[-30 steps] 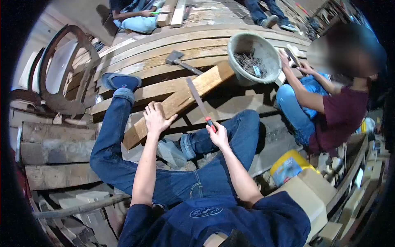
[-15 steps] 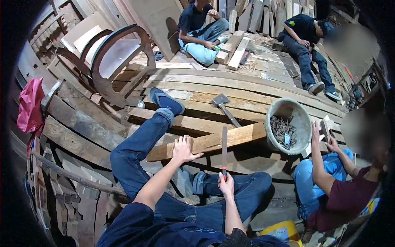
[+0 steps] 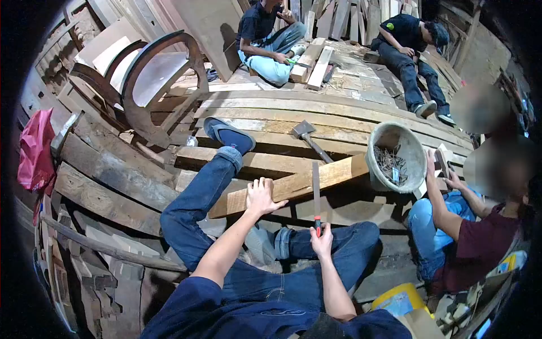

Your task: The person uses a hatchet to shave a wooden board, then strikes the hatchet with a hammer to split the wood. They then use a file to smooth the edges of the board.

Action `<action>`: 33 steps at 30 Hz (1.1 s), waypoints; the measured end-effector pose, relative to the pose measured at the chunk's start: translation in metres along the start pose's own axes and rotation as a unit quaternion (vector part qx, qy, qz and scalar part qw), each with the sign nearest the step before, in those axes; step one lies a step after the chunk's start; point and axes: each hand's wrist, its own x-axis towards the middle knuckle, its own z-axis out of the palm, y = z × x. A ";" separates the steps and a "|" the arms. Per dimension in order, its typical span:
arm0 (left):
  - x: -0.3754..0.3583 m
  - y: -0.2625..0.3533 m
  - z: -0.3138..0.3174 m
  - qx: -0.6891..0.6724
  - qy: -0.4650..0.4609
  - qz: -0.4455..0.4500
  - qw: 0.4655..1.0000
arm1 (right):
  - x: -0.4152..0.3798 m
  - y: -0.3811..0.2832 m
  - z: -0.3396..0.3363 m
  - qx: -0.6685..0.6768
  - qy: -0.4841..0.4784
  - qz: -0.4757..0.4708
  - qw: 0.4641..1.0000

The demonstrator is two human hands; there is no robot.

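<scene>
My left hand presses down on a wooden beam, its fingers bent over the top edge and its thumb stretched along the near side. The beam lies slantwise in front of my legs. In my right hand is a long flat file with a red and black handle, its blade pointing away from me and crossing the beam in this view. Just beyond the beam a hammer with a broad metal head rests on the planks. At the beam's right end sits a bucket holding many nails.
At right, a person in a maroon shirt handles a wood piece. Two other people sit at the back. A curved wooden frame stands left, near a pink bag. A yellow container is low right.
The camera view has shifted a little. Both hands keep their holds, and the file lies slightly farther right along the beam.
</scene>
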 end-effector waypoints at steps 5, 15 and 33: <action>-0.002 -0.003 -0.003 -0.019 -0.025 -0.009 0.999 | -0.006 -0.032 -0.012 -0.054 0.072 -0.063 0.994; -0.008 -0.011 0.021 -0.025 0.056 -0.003 0.998 | -0.024 -0.046 -0.008 -0.252 -0.014 -0.069 0.965; -0.008 -0.008 -0.001 -0.025 -0.007 -0.013 1.000 | -0.001 -0.045 0.023 -0.343 -0.048 -0.031 0.938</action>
